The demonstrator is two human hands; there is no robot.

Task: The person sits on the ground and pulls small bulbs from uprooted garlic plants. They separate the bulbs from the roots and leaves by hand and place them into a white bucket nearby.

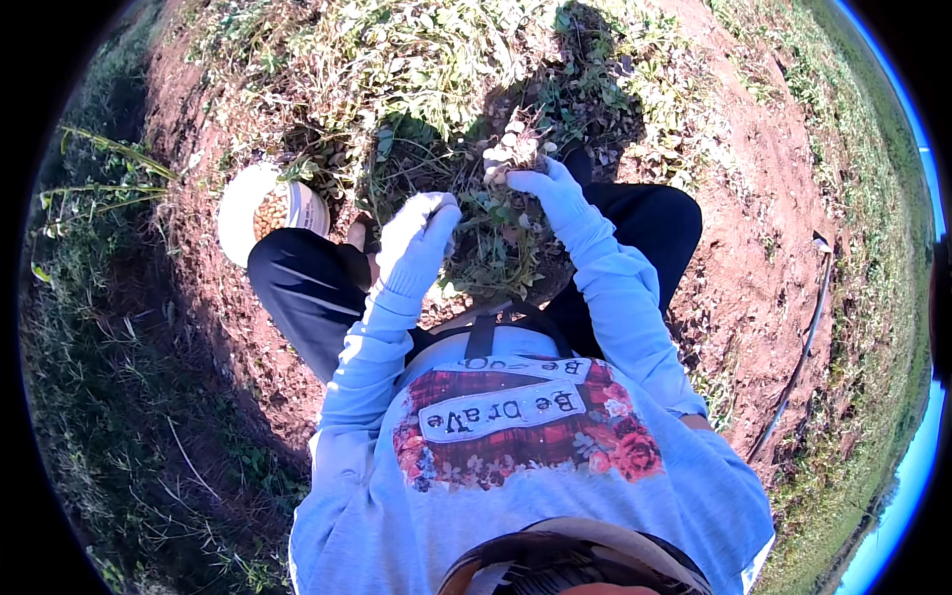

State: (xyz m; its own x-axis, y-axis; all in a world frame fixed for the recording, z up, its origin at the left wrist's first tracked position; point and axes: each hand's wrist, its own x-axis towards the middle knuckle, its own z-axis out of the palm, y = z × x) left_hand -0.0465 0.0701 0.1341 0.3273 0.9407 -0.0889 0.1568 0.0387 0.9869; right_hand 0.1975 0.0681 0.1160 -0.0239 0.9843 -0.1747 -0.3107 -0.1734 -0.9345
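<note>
My right hand [549, 186], in a white glove, grips an uprooted peanut plant close to its roots. A cluster of pale peanut pods [512, 152] with thin roots stands out beyond the fingers, and leafy stems [506, 212] lie just below, between my hands. My left hand [422, 227], gloved too, is to the left of the plant with its fingers curled; whether anything is inside them is hidden. At the left, beside my bent knee, a white plastic bucket [311, 210] is tilted with its mouth towards me, and peanut pods [271, 213] show inside it.
Pulled plants with leaves [439, 59] lie heaped in front of me. Bare reddish soil [751, 186] runs along the right, where a long thin-handled tool [799, 357] lies. Green weeds [97, 335] grow at the left. My knees frame the work spot.
</note>
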